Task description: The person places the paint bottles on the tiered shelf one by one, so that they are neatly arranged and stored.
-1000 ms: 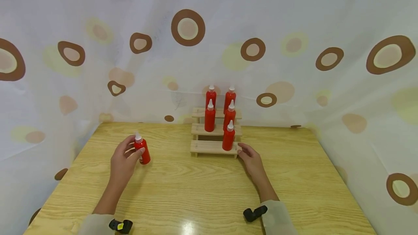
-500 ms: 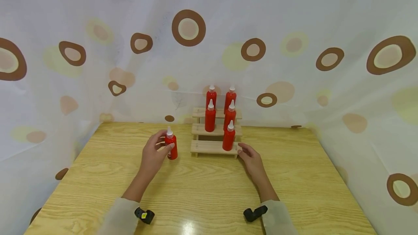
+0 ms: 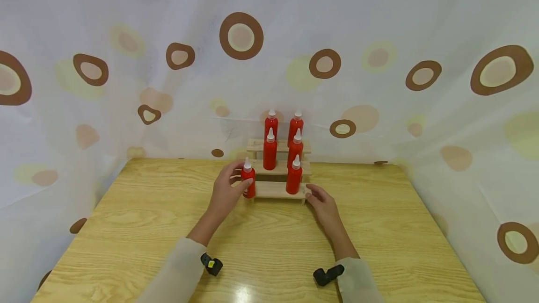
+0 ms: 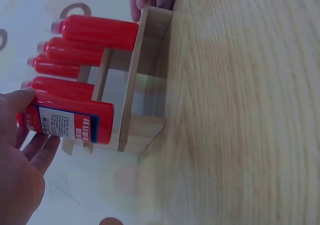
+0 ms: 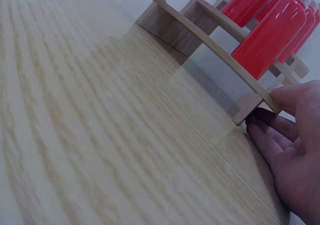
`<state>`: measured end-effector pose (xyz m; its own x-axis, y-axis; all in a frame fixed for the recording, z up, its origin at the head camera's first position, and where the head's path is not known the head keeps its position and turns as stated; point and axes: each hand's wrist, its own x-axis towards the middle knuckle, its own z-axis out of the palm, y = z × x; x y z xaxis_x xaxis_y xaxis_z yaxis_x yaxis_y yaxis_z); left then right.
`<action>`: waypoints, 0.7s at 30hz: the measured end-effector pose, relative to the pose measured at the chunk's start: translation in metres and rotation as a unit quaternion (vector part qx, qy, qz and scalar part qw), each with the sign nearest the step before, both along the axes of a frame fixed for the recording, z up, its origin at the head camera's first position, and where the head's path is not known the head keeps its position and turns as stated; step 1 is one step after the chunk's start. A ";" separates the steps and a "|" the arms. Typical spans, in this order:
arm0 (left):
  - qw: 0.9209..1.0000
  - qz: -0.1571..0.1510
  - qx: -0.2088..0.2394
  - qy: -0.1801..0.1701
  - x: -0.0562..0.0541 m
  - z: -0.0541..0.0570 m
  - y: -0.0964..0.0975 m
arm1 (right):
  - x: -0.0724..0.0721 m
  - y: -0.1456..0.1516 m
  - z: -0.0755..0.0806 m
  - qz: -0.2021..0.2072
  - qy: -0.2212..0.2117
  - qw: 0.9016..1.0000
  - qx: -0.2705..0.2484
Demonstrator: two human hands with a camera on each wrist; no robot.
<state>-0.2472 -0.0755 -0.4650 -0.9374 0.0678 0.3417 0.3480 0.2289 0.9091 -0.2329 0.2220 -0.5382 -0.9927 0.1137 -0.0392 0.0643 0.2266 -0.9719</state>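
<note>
My left hand [image 3: 224, 194] holds a red squeeze bottle [image 3: 249, 190] with a white pointed cap, thumb on one side and fingers on the other. In the head view the bottle overlaps the left end of the lowest step of a three-step wooden rack [image 3: 271, 191]. Its printed label [image 4: 62, 124] shows in the left wrist view, where the cap is out of sight. At the rack's right end, my right hand [image 3: 324, 207] grips the lowest step, thumb over the board's edge and fingers below. A matching red bottle [image 3: 294, 180] stands on that step's right side.
Two red bottles stand on the middle step, the left one [image 3: 270, 154] fully in view. Two more, including a back-left bottle [image 3: 271, 124], stand on the top step. The rack is near the back of a wood-grain table [image 3: 269, 256], before a patterned curtain [image 3: 189, 92].
My left hand has carried the red bottle rightward from the table's left side up to the rack's left end. My right hand has stayed at the rack's right end.
</note>
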 end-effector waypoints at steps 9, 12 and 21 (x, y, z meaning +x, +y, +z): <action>0.999 -0.036 0.000 0.007 -0.011 0.006 0.025 | 0.000 -0.001 0.001 0.001 0.002 1.000 0.001; 0.999 -0.043 0.003 0.004 -0.014 0.009 0.032 | 0.000 -0.001 0.002 0.002 0.001 1.000 0.002; 0.999 -0.053 -0.014 0.000 -0.020 -0.002 0.042 | 0.000 -0.002 0.000 0.007 0.004 1.000 -0.002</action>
<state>-0.2675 -0.0336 -0.4674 -0.9246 0.1756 0.3380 0.3711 0.2159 0.9031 -0.2324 0.2204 -0.5382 -0.9946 0.0992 -0.0314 0.0530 0.2232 -0.9733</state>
